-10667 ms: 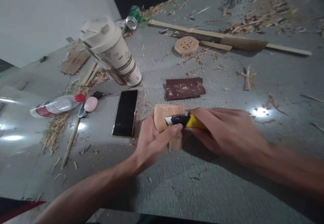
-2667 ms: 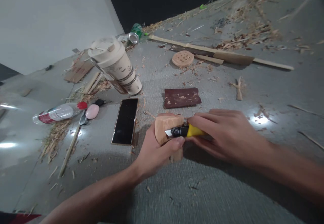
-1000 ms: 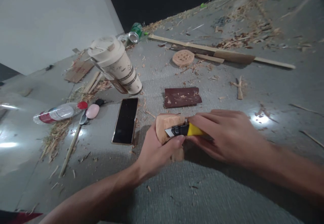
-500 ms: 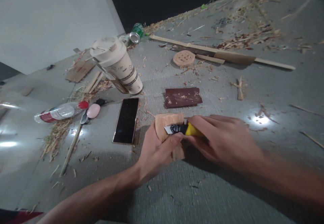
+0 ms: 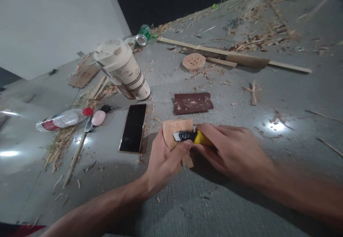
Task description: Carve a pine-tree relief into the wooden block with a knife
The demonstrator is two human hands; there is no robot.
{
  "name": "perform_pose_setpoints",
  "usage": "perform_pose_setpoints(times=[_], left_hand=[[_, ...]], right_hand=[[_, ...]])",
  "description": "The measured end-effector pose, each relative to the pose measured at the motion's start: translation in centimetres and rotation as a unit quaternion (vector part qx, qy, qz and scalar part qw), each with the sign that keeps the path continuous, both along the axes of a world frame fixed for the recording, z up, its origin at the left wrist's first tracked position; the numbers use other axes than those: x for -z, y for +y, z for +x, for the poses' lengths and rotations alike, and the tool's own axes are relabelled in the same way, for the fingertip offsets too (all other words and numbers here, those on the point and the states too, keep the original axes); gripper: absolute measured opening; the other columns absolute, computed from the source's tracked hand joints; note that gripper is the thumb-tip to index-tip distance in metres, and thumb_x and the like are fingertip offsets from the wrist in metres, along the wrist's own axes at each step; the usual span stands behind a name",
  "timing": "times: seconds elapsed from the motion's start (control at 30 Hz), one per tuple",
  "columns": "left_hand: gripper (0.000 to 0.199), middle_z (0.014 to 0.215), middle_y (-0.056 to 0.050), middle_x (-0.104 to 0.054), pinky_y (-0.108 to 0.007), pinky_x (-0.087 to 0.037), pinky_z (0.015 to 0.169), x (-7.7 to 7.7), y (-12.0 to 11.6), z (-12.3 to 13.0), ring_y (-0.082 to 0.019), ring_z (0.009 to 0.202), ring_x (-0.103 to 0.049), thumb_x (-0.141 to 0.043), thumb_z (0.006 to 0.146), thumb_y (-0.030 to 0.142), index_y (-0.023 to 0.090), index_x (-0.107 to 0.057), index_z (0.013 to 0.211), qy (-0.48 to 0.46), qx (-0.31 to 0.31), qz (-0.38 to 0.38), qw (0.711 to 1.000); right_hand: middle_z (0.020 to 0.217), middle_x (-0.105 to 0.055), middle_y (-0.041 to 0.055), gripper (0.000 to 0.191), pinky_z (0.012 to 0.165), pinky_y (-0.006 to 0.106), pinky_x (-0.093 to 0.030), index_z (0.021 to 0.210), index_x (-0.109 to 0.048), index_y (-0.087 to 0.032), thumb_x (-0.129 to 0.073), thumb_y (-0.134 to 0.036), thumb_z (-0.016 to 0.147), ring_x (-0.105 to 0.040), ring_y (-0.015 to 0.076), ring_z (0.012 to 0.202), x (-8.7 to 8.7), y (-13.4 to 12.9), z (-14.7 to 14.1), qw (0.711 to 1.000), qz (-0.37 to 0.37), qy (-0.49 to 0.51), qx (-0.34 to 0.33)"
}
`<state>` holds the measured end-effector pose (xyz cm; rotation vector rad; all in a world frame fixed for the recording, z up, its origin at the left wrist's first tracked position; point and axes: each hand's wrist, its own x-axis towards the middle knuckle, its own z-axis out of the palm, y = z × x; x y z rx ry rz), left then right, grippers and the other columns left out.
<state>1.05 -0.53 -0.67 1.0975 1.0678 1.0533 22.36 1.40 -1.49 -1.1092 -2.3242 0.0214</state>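
My left hand [image 5: 167,153] is closed around a pale block of wood [image 5: 174,127], its thumb pressing near the back of a blade. In my right hand [image 5: 230,146] is a yellow and black utility knife [image 5: 187,136], its blade pointing left and lying against the wood's face. The left fingers behind the block are hidden. Just beyond the block lies a dark red-brown flat piece [image 5: 193,103] sprinkled with shavings. A black-screened phone [image 5: 133,128] rests to the left of my left hand.
A lidded paper cup [image 5: 131,74] stands behind the phone. Left of it lie a plastic bottle [image 5: 64,119] and a pink rounded object [image 5: 98,118]. A round wooden piece with holes [image 5: 194,62], a long stick [image 5: 289,66] and a green can [image 5: 143,35] are farther back, among wood shavings.
Both hands, the wood block and the knife have shifted very slightly left. The blade stays against the wood, and both grips look the same.
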Motion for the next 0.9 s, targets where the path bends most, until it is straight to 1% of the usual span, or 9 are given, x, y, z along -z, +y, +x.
perform_pose_setpoints(times=[0.13, 0.3, 0.4, 0.5, 0.63, 0.7, 0.8, 0.9], left_hand=[[0.043, 0.11, -0.008, -0.079, -0.029, -0.067, 0.083, 0.0, 0.0, 0.0, -0.018, 0.094, -0.075, -0.088, 0.099, 0.046, 0.016, -0.073, 0.127, 0.027, -0.001, 0.001, 1.0], [0.048, 0.111, -0.009, -0.08, -0.033, -0.068, 0.085, 0.0, 0.3, 0.0, -0.021, 0.095, -0.076, -0.087, 0.097, 0.049, 0.016, -0.072, 0.128, 0.045, -0.006, -0.003, 0.999], [0.047, 0.112, -0.01, -0.081, -0.034, -0.069, 0.085, -0.1, 0.6, -0.1, -0.022, 0.095, -0.077, -0.089, 0.093, 0.048, 0.017, -0.073, 0.125, 0.059, -0.005, -0.017, 0.998], [0.048, 0.107, -0.008, -0.081, -0.035, -0.069, 0.083, -0.2, 1.1, 0.0, -0.022, 0.091, -0.077, -0.096, 0.084, 0.044, 0.02, -0.074, 0.118, 0.078, -0.014, -0.033, 0.996], [0.047, 0.103, -0.006, -0.082, -0.035, -0.069, 0.083, -0.4, 1.5, 0.2, -0.021, 0.088, -0.078, -0.098, 0.075, 0.034, 0.02, -0.074, 0.113, 0.075, 0.002, -0.037, 0.996], [0.052, 0.098, -0.004, -0.081, -0.033, -0.069, 0.077, -0.4, 1.4, 0.3, -0.02, 0.082, -0.077, -0.098, 0.072, 0.03, 0.019, -0.072, 0.116, 0.059, 0.012, -0.068, 0.996], [0.066, 0.09, -0.001, -0.08, -0.031, -0.068, 0.069, -0.4, 1.2, 0.3, -0.018, 0.073, -0.077, -0.101, 0.067, 0.025, 0.019, -0.066, 0.123, 0.02, 0.023, -0.119, 0.992], [0.069, 0.089, 0.0, -0.08, -0.03, -0.068, 0.07, -0.3, 1.0, 0.3, -0.017, 0.072, -0.077, -0.101, 0.067, 0.023, 0.019, -0.063, 0.124, 0.0, 0.029, -0.133, 0.991]], right_hand=[[0.066, -0.067, -0.0012, 0.043, 0.052, 0.031, -0.031, 0.096, -0.056, -0.023, -0.038, -0.051, 0.123, -0.059, 0.015, 0.049, 0.2, -0.1, -0.1, 1.0, -0.022, 0.008, 0.005], [0.066, -0.068, 0.0006, 0.047, 0.053, 0.031, -0.029, 0.096, -0.057, -0.024, -0.037, -0.057, 0.122, -0.056, 0.0158, 0.049, 0.5, -0.3, -0.2, 0.997, -0.076, 0.016, 0.015], [0.064, -0.066, -0.0008, 0.047, 0.052, 0.031, -0.027, 0.097, -0.058, -0.024, -0.037, -0.058, 0.121, -0.054, 0.0157, 0.048, 0.2, -0.1, -0.1, 0.996, -0.091, 0.015, 0.009], [0.063, -0.063, -0.002, 0.043, 0.053, 0.031, -0.026, 0.097, -0.058, -0.024, -0.04, -0.054, 0.121, -0.053, 0.0166, 0.05, -0.3, 0.5, 0.4, 0.998, -0.068, -0.002, -0.006], [0.068, -0.065, -0.0005, 0.039, 0.057, 0.033, -0.029, 0.094, -0.059, -0.025, -0.044, -0.049, 0.121, -0.059, 0.0181, 0.058, -0.8, 1.6, 1.4, 0.999, -0.023, -0.034, -0.025], [0.072, -0.068, 0.0, 0.041, 0.06, 0.034, -0.033, 0.094, -0.059, -0.025, -0.044, -0.05, 0.121, -0.063, 0.0182, 0.063, -1.0, 2.0, 1.8, 0.999, -0.005, -0.041, -0.034], [0.083, -0.074, 0.0016, 0.038, 0.069, 0.034, -0.039, 0.097, -0.061, -0.024, -0.047, -0.049, 0.121, -0.068, 0.019, 0.071, -1.1, 2.4, 2.3, 0.997, 0.017, -0.054, -0.048], [0.09, -0.077, 0.0021, 0.036, 0.075, 0.036, -0.042, 0.102, -0.062, -0.023, -0.048, -0.05, 0.121, -0.072, 0.0199, 0.078, -1.1, 2.5, 2.5, 0.996, 0.031, -0.062, -0.051]])
